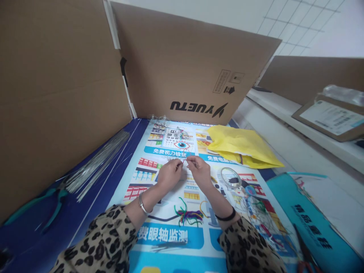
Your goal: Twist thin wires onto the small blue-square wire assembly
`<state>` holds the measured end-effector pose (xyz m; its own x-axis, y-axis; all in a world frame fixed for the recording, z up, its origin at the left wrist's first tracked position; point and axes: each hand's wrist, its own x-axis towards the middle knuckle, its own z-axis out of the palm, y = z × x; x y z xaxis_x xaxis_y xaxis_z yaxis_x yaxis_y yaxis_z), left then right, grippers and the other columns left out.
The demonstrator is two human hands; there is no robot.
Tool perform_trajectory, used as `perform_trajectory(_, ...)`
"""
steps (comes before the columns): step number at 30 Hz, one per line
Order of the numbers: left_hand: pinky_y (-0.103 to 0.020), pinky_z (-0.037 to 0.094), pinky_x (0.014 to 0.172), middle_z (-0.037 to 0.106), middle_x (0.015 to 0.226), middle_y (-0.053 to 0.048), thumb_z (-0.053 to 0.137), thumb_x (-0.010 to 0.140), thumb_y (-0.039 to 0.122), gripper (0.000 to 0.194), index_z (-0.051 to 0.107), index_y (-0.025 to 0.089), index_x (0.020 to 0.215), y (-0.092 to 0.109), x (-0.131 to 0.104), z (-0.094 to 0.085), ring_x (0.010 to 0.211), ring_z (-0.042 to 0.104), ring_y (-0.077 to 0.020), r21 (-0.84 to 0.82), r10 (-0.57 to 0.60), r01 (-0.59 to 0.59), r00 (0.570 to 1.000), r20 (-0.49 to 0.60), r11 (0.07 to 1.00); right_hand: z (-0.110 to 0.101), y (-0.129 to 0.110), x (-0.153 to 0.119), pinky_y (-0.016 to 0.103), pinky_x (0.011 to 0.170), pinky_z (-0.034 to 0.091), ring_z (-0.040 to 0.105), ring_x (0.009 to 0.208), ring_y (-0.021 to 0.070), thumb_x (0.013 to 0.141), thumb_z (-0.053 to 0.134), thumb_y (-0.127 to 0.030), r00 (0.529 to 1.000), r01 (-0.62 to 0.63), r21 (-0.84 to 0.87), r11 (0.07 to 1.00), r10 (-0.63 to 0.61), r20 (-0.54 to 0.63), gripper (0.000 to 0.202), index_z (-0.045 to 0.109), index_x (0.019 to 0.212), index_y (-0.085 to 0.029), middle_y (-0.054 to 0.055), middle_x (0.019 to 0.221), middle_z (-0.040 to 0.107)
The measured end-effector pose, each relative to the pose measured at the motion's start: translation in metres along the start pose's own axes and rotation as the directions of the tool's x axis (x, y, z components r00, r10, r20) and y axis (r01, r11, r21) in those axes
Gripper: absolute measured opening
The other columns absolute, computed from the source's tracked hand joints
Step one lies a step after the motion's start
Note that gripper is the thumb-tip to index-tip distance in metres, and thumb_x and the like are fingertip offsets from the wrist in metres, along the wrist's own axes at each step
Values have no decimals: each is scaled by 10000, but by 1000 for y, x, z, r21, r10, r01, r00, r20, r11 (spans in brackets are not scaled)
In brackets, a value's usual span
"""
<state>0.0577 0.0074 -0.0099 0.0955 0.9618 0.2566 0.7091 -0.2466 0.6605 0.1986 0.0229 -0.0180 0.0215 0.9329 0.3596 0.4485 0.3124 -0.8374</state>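
Observation:
My left hand (171,173) and my right hand (200,171) meet over the middle of the printed sheet, fingertips almost touching. Both are closed in a pinch on a thin reddish-pink strand (184,160), which shows in the narrow gap between them; whether it is thread or coated wire I cannot tell. Just beyond the fingertips lies a small tangle of thin strands (182,133). Nearer to me, between my forearms, is a bundle of multicoloured cords (190,217). A few short thin metal pieces (169,245) rest below it.
Straight metal wires (98,161) and green-handled pliers (55,197) lie at left. On the right are a yellow bag (244,146), a clear roll (231,178), loose coloured strands (263,216), a teal box (313,223) and scissors (305,250). Cardboard panels (184,60) stand behind and left.

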Motion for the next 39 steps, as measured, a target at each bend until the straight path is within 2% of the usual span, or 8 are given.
perform_trajectory(6, -247, 351, 590, 625, 716, 1, 405, 862, 242, 179, 570, 216, 799, 1, -2, 0, 647, 562, -153, -58, -27, 27, 1000, 12, 998, -6, -3, 1, 289, 668, 531, 643, 663, 139, 818, 477, -267, 1000, 4, -13, 1000, -4, -6, 187, 623, 912, -200, 28, 875, 660)
perform_trajectory(12, -251, 349, 598, 567, 646, 9, 435, 834, 231, 168, 527, 196, 698, 5, -2, -2, 634, 530, -149, -134, 28, -23, 999, 33, 991, -14, -15, 3, 321, 778, 489, 606, 819, 181, 786, 518, -261, 999, 48, -102, 994, -49, -8, 151, 647, 849, -211, 43, 892, 656)
perform_trajectory(21, -249, 399, 706, 525, 701, -6, 503, 779, 212, 225, 445, 179, 564, 16, 8, -19, 742, 519, -137, -389, 125, -146, 989, -80, 910, -21, -32, 19, 261, 631, 493, 615, 661, 145, 778, 498, -255, 997, 15, -105, 994, -8, 73, 190, 627, 907, -202, 8, 774, 675)
perform_trajectory(23, -246, 402, 683, 551, 750, -20, 544, 762, 240, 244, 464, 168, 543, 18, 12, -25, 723, 519, -130, -544, 85, -116, 993, -81, 831, -23, -36, 25, 261, 628, 494, 622, 657, 146, 753, 525, -249, 995, 18, -107, 994, -7, 102, 184, 631, 896, -201, 1, 747, 675)
perform_trajectory(25, -227, 377, 567, 571, 761, -26, 565, 767, 298, 273, 489, 156, 547, 18, 16, -30, 604, 483, -98, -690, 26, -8, 1000, 16, 724, -24, -38, 31, 263, 628, 495, 630, 656, 148, 740, 535, -236, 991, 23, -112, 993, -8, 131, 188, 633, 897, -202, -2, 730, 679)
perform_trajectory(28, -197, 267, 433, 541, 579, 9, 565, 786, 390, 288, 528, 155, 624, 18, 20, -36, 441, 374, -61, -825, -3, 186, 976, 218, 533, -27, -40, 39, 262, 646, 492, 646, 686, 148, 738, 519, -191, 984, 46, -119, 992, -25, 179, 203, 634, 905, -203, 0, 747, 692)
perform_trajectory(31, -179, 227, 410, 473, 442, 46, 586, 777, 428, 277, 557, 160, 715, 16, 23, -39, 390, 351, -53, -881, 13, 248, 961, 276, 404, -29, -42, 45, 255, 650, 488, 649, 702, 146, 722, 526, -159, 974, 78, -125, 989, -49, 221, 208, 634, 895, -201, -2, 751, 692)
perform_trajectory(39, -171, 282, 403, 503, 474, 37, 605, 755, 443, 304, 573, 141, 745, 14, 33, -55, 405, 405, -53, -823, -18, 238, 963, 268, 516, -35, -59, 53, 240, 613, 482, 634, 675, 139, 717, 542, -158, 938, 135, -87, 987, -99, 332, 176, 623, 869, -198, -3, 734, 676)
